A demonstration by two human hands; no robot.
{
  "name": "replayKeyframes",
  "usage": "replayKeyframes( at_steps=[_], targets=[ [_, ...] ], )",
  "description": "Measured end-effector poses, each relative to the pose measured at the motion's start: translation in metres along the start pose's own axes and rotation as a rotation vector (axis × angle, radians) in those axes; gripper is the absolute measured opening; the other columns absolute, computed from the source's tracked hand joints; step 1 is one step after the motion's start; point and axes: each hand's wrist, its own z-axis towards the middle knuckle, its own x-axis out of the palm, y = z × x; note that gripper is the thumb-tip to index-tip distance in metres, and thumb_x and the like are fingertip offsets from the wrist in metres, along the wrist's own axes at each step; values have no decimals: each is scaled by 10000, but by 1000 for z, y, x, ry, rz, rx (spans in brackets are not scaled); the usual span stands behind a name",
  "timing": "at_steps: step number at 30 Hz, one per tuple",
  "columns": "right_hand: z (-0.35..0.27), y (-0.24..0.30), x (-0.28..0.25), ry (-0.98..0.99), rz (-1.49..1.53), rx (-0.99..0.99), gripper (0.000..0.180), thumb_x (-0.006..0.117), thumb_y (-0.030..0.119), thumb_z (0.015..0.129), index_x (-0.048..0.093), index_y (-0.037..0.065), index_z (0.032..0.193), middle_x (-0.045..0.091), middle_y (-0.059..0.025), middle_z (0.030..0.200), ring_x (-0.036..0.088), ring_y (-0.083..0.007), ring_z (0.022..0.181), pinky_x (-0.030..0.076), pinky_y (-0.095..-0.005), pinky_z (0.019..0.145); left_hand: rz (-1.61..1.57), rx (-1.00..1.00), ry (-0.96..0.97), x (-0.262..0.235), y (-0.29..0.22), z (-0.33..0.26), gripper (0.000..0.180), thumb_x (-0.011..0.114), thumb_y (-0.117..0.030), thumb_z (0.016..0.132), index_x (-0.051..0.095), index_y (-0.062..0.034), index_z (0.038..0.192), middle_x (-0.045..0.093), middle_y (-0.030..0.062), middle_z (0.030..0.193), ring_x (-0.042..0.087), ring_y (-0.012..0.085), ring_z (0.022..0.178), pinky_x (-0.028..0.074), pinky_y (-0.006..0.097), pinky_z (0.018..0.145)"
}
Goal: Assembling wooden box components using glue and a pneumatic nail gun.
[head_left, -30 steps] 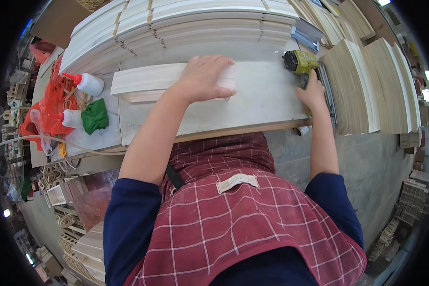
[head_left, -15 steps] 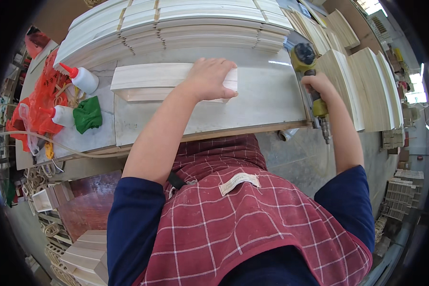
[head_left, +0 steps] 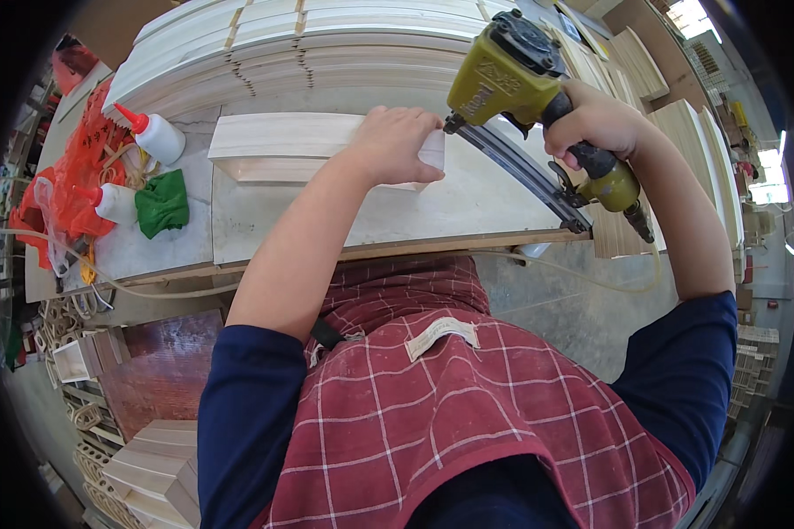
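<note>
On the worktable (head_left: 326,220) lies a long, pale wooden box (head_left: 278,139), its open side partly turned toward me. My left hand (head_left: 392,145) clasps the right end of that box, thumb on the near side and fingers over the top. In my right hand (head_left: 602,125) is a yellow and black nail gun (head_left: 503,84), the fingers wrapped around its handle. The gun's nose is right at the box's right end, close to my left fingertips; whether it touches the wood I cannot tell. Its dark magazine slants down toward the table's front edge.
Bundled wooden boards (head_left: 362,62) line the table's back, and more board stacks (head_left: 679,132) stand at the right. To the left are a glue bottle (head_left: 161,139), a green cloth (head_left: 161,204) and a red plastic bag (head_left: 84,176). An air hose (head_left: 591,280) loops below the table edge.
My right hand has raised the nail gun and brought it leftward, from beyond the table's right side to the box's end. My left hand stays on the box.
</note>
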Motion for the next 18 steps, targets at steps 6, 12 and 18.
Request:
replayKeyframes(
  at_steps=[6,12,18],
  targets=[
    [4,1,1,13,1,-3,270,565,8,512,484,-62,761,510,-83,559,492,-119,414,408,-227,389,21,-9,24,0,-1,1,550,657,-397,620,514,-103,1062,548,53,1036,492,187,1012,342,323,834],
    [10,2,0,62,-45,21,338,560,1,501,464,-71,818,514,-89,591,493,-124,426,404,-232,401,10,28,9,0,2,0,556,649,-385,621,486,-64,1044,544,100,1003,496,247,974,359,348,800],
    [6,4,4,9,-101,-12,190,573,25,515,504,-41,680,511,-61,543,498,-104,416,411,-210,379,25,54,-16,3,4,3,548,644,-394,624,484,-65,1032,548,109,996,503,254,960,368,354,789]
  ],
)
